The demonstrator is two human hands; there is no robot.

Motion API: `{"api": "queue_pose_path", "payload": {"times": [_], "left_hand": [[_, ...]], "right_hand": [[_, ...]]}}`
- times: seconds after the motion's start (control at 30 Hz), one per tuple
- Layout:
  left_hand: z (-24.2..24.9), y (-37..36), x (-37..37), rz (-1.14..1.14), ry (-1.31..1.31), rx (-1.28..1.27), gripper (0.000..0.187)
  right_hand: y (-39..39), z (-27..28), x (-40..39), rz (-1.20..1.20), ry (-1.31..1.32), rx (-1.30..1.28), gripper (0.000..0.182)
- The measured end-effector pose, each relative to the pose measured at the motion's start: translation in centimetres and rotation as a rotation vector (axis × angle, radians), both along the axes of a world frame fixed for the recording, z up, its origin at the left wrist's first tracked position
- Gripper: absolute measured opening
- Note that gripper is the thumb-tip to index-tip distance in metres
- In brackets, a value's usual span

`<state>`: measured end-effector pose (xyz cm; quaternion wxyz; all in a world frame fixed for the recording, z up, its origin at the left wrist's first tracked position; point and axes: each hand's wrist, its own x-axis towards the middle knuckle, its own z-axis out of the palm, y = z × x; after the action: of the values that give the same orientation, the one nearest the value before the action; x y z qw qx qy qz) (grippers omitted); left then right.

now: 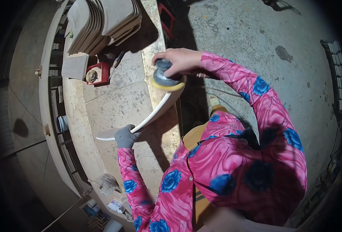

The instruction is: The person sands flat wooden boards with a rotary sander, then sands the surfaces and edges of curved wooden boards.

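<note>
A curved, thin wooden panel point(151, 116) stands on edge over the workbench, its pale rim facing up. My left hand point(125, 136), in a grey glove, is closed around the panel near its lower left end. Bare, my right hand point(180, 60) wraps over the dark top of a round handheld sander point(166, 77). The yellow-edged pad of the sander sits at the panel's upper right end, seemingly touching its rim. Some fingers of both hands are hidden.
Stacks of curved panels point(120, 19) stand at the bench's far end. Nearer are a flat board point(74, 67), a red box point(104, 73) and a dark-handled tool point(119, 58). A clear plastic bag point(108, 183) lies at lower left. Concrete floor point(233, 34) extends to the right.
</note>
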<state>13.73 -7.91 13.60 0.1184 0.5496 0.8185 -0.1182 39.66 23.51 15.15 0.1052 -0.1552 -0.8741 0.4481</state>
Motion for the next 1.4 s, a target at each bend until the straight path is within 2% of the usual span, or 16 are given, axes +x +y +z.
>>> {"api": "queue_pose_path", "payload": {"times": [0.13, 0.3, 0.4, 0.53, 0.6, 0.73, 0.8, 0.9, 0.93, 0.97, 1.07, 1.13, 1.2, 1.27, 1.3, 1.4], "left_hand": [[0.0, -0.1, -0.1, -0.010, -0.001, -0.005, 0.045], [-0.2, -0.3, -0.5, -0.019, -0.023, 0.012, 0.044], [-1.0, -1.0, -1.6, -0.054, -0.041, 0.040, 0.046], [-0.3, -0.4, -0.7, 0.016, -0.040, 0.050, 0.044], [-0.4, -0.4, -0.7, 0.020, -0.038, 0.071, 0.045], [-0.4, -0.2, -0.5, 0.037, -0.015, 0.035, 0.046], [-0.3, -0.1, -0.6, 0.027, -0.016, 0.035, 0.046], [0.3, 1.1, 0.1, 0.088, -0.093, -0.023, 0.045], [0.2, 1.6, 0.8, -0.040, -0.123, 0.124, 0.042], [0.4, 2.4, 1.8, -0.165, -0.153, 0.268, 0.040], [1.3, 6.3, 5.9, -0.163, -0.217, 0.158, 0.035], [0.9, 6.7, 6.0, -0.172, -0.243, 0.174, 0.029], [0.7, 6.4, 6.2, -0.169, -0.227, 0.161, 0.028], [0.6, 6.0, 6.6, -0.147, -0.203, 0.147, 0.028], [0.6, 5.9, 6.7, -0.150, -0.216, 0.176, 0.028], [0.6, 5.8, 6.8, -0.156, -0.201, 0.191, 0.029]], "right_hand": [[1.6, -7.5, 2.1, -0.119, 0.042, -0.614, 0.056], [-0.6, -19.5, 3.7, -0.276, 0.049, -0.920, 0.054], [-2.5, -23.0, 4.0, -0.355, 0.081, -1.216, 0.054], [-3.9, -22.4, 3.0, -0.141, -0.096, -0.962, 0.054], [-5.0, -22.3, 2.1, -0.021, -0.128, -0.715, 0.057], [-5.3, -21.3, 4.3, -0.035, -0.225, -0.612, 0.055], [-4.6, -22.5, 6.0, -0.219, -0.085, -0.668, 0.054], [-3.4, -21.0, 7.5, -0.410, 0.107, -1.043, 0.052], [-2.8, -20.4, 7.5, -0.458, 0.153, -1.042, 0.052], [-2.3, -20.0, 7.2, -0.454, 0.176, -1.051, 0.053], [-2.1, -17.8, 5.9, -0.385, 0.221, -0.997, 0.054], [-3.0, -15.4, 4.8, -0.355, 0.349, -1.192, 0.053], [-2.3, -11.2, 4.1, -0.273, 0.490, -0.913, 0.051], [-2.2, -5.0, 3.7, -0.164, 0.419, -0.713, 0.051], [-2.3, -3.6, 2.8, -0.228, 0.417, -0.135, 0.052], [-2.5, 0.4, 1.9, -0.096, 0.187, -0.066, 0.052]]}}
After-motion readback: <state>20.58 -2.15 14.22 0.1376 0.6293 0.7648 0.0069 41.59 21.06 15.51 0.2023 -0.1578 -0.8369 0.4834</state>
